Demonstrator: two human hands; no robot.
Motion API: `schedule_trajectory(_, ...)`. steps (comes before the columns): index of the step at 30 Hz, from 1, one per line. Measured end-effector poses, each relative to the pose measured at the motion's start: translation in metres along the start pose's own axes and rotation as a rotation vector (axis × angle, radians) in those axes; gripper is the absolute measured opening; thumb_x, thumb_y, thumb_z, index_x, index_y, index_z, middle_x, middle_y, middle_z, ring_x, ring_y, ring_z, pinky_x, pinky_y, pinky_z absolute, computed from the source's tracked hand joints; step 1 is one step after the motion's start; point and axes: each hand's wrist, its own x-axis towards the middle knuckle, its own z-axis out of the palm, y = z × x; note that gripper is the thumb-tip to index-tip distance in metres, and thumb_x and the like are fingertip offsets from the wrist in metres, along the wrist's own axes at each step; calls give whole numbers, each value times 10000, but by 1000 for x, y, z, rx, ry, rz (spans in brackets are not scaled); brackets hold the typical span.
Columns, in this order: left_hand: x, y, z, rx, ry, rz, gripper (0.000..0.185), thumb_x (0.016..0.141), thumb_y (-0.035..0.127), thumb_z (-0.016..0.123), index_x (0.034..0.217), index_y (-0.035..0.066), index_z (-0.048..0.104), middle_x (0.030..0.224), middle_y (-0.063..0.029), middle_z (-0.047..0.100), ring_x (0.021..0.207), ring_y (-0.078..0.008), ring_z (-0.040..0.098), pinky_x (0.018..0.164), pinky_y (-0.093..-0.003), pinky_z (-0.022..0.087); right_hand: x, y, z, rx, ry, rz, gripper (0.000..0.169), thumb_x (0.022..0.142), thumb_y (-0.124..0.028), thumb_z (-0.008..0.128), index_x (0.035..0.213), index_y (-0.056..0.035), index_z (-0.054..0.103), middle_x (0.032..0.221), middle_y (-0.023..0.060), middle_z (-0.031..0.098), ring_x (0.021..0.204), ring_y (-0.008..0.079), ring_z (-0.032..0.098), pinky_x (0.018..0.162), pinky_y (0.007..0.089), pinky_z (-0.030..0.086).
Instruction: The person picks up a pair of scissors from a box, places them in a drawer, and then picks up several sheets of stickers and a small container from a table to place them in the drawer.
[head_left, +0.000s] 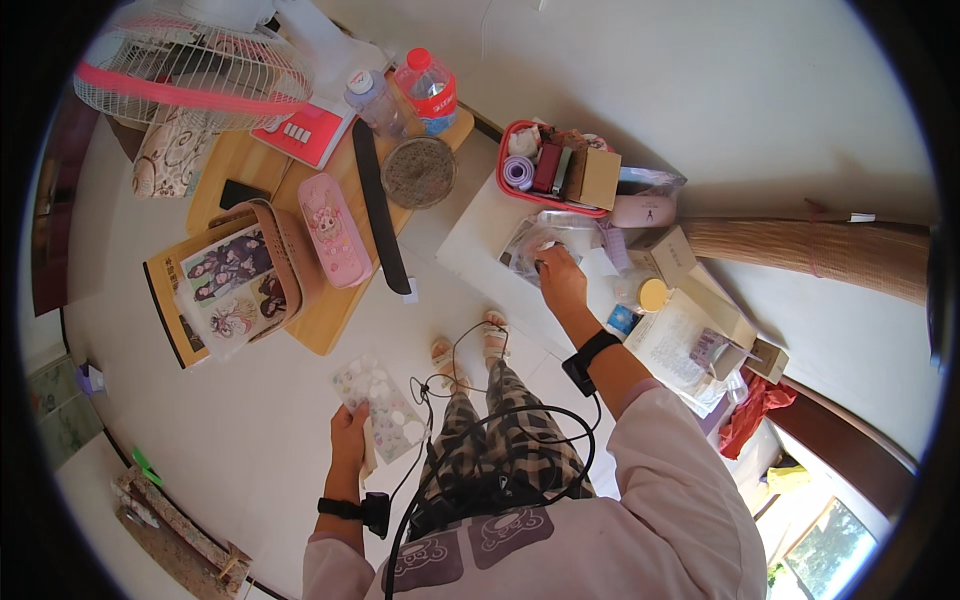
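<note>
My left hand (349, 435) grips a translucent sheet of small stickers (379, 409) by its edge, thumb on top, above the floor. Some patches of the sheet are bare. A beige flap shows beside that palm. Over the white cabinet top (472, 232), my right hand (562, 277) reaches down with curled fingers to a clear crumpled plastic bag or container (525, 251). Something small and white shows at its fingertips; whether it is held is hidden. Close by are a lilac ribbed item (614, 247) and a clear jar with a yellow lid (651, 295).
A red basket (504, 184) of small goods and a pink case (643, 211) stand behind my right hand. On the wooden table (322, 330) are a pink pencil case (335, 231), a brown basket (296, 262), bottles (427, 94) and a fan (195, 75). Black cables (592, 450) hang before me.
</note>
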Motion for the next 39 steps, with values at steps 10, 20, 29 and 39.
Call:
schedule_trajectory(10,5,9,14,114,-53,-10,235,891,148,540,1038,-30,582,894,-50,622,759,-108,559,676,-258,460,-42,71,14,873,-161,989,449,814,-82,534,1241,-16,415,878,167,641,643,250,662,523,327,524)
schedule_trajectory(20,-1,25,29,176,-86,14,194,889,144,533,983,-18,583,804,-34,599,658,-97,526,580,-247,440,-37,84,47,427,-232,765,312,820,-124,498,1085,38,479,742,191,652,612,257,665,593,319,528)
schedule_trajectory(29,2,14,20,157,-61,97,146,875,210,556,871,65,574,620,37,480,456,-54,430,364,-207,319,-29,61,-3,857,-201,846,181,823,-94,471,867,74,524,617,207,632,521,254,653,492,279,530)
schedule_trajectory(39,1,15,22,145,-73,73,178,880,188,548,953,31,589,714,12,543,563,-70,476,469,-219,379,-15,40,3,777,-186,818,159,812,-47,477,859,83,555,643,197,630,554,244,663,451,301,545)
